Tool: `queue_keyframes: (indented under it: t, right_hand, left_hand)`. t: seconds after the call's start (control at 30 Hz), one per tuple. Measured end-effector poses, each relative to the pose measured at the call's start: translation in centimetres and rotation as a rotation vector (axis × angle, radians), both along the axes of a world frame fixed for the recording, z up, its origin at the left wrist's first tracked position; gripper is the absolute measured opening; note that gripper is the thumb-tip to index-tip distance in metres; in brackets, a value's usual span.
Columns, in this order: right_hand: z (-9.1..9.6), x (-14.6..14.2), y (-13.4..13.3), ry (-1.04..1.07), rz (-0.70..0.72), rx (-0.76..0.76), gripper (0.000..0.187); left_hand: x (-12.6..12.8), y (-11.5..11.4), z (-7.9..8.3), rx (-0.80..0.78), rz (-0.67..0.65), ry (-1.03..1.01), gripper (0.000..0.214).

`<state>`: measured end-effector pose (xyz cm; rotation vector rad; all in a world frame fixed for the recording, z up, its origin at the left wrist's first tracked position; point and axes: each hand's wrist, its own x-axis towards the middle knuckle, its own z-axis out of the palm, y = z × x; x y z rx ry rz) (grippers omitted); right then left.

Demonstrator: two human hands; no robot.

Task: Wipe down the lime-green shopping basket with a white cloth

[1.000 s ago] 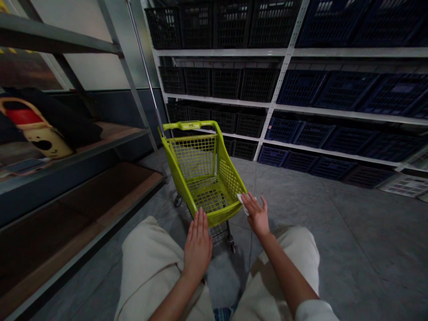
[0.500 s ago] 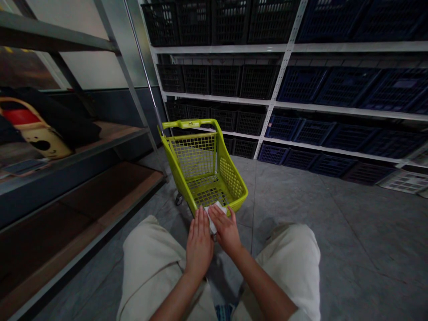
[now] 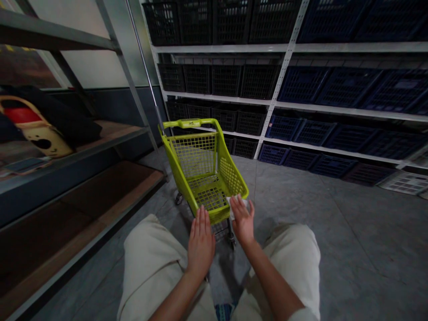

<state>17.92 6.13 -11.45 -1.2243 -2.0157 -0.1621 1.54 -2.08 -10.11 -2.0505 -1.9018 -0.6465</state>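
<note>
A small lime-green shopping cart [image 3: 219, 216] stands upright between my knees, its handle on the far side. My left hand [image 3: 201, 240] lies flat on the near rim, left of centre, fingers straight and together, with nothing visible in it. At the near right corner my right hand [image 3: 243, 225] presses a white cloth or tissue [image 3: 231, 214] against the rim. Its fingers lie over the cloth and cover most of it. The bottom of the basket is a bare grid.
A metal pole [image 3: 143, 58] rises from the cart's left handle end. White racks [image 3: 272, 102] behind hold black and blue crates [image 3: 297, 127]. At left, a shelf [image 3: 117, 136] bears a yellow and red bag [image 3: 50, 140] and a phone [image 3: 26, 165]. Grey floor [image 3: 301, 209] lies to the right.
My right hand has slid right along the near rim with the white cloth, from beside my left hand to the corner. My left hand stays nearly in place.
</note>
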Motion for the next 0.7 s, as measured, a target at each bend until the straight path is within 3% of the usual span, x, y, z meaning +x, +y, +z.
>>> queue_keyframes:
  t: [0.1, 0.17, 0.23, 0.33, 0.53, 0.6, 0.7]
  right_hand:
    - [-0.2, -4.2, -2.3, 0.005, 0.136, -0.027, 0.089]
    - [0.0, -5.4, -3.0, -0.004, 0.199, -0.049, 0.087]
    - [0.4, -5.0, -2.8, -0.049, 0.245, -0.054, 0.085]
    - [0.9, -2.0, -1.4, -0.147, 0.277, -0.040, 0.086]
    - [1.1, 5.4, 2.8, -0.117, 0.065, -0.052, 0.086]
    - [1.0, 5.8, 3.3, -0.061, -0.019, -0.054, 0.084]
    - [0.7, 3.4, 2.4, 0.000, -0.078, -0.041, 0.085]
  left_hand:
    - [-0.1, 0.1, -0.2, 0.021, 0.000, -0.001, 0.083]
    - [-0.2, 0.1, -0.3, 0.024, 0.000, 0.007, 0.083]
    - [-0.4, 0.0, -0.3, 0.021, 0.001, 0.017, 0.082]
    - [-0.6, -0.1, -0.2, 0.014, 0.001, 0.031, 0.081]
    - [-0.6, -0.1, -0.1, -0.002, -0.019, 0.033, 0.083]
    - [-0.5, -0.1, -0.1, 0.002, -0.025, 0.023, 0.083]
    - [-0.2, 0.0, 0.0, 0.005, -0.007, 0.011, 0.081]
